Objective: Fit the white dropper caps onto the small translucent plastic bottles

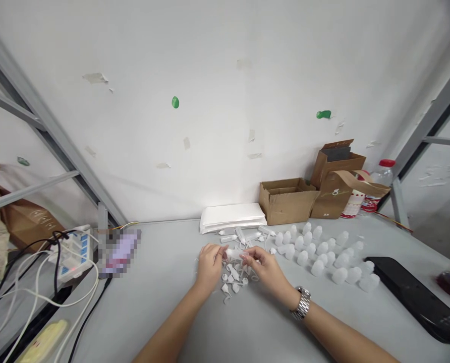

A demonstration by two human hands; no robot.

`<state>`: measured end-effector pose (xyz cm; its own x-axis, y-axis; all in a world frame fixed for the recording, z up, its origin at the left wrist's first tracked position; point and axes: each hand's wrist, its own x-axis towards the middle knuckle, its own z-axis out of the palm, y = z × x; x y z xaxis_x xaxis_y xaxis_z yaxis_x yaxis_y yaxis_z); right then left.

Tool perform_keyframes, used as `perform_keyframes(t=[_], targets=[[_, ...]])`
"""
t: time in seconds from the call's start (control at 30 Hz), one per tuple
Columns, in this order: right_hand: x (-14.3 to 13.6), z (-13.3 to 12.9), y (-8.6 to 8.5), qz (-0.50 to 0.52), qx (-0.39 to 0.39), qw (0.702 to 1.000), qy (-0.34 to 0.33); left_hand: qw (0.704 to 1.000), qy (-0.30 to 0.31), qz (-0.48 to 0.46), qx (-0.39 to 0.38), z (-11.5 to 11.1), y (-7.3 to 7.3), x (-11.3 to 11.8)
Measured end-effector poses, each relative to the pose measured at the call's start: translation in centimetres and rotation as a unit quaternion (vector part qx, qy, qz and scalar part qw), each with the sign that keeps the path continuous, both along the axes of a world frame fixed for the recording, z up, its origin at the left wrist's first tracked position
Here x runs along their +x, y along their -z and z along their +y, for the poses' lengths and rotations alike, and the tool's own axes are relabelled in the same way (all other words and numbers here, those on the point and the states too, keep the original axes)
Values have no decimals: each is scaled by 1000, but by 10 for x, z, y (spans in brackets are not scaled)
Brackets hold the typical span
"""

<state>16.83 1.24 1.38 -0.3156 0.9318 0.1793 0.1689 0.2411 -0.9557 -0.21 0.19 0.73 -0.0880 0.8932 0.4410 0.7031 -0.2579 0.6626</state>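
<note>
Between my two hands is a small translucent plastic bottle (234,253), lying sideways above the table. The fingertips of my left hand (211,263) pinch its left end, and those of my right hand (262,266) close on its right end. Under them lies a loose pile of small white nozzle caps (231,277), partly hidden by the hands. Just behind the fingers, several slim translucent tubes (228,238) with pointed tips lie about. To the right of my right hand, many translucent white bottles (318,267) stand upright in a loose group.
Against the wall are a stack of white sheets (230,216), an open cardboard box (289,205), a brown paper bag (325,194) and a red-capped bottle (384,176). A black tray-like object (414,297) lies at right. Leftward are a power strip (73,252), cables and a blurred purple object (122,252).
</note>
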Motion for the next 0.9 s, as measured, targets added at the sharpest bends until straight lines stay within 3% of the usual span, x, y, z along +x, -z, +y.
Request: perform_keyframes(t=[0.33, 0.43, 0.6, 0.73, 0.9], targets=[[-1, -12, -3, -28, 59, 998, 20, 969, -55, -233, -56, -3, -2, 7], [1, -11, -3, -27, 58, 998, 21, 963, -79, -252, -62, -1, -6, 0], [4, -4, -2, -20, 32, 999, 8, 997, 13, -77, 22, -3, -7, -5], [5, -1, -1, 9, 4, 1000, -20, 989, 107, 79, 59, -10, -7, 0], [5, 0, 1, 29, -23, 999, -30, 984, 121, 113, 67, -10, -5, 2]])
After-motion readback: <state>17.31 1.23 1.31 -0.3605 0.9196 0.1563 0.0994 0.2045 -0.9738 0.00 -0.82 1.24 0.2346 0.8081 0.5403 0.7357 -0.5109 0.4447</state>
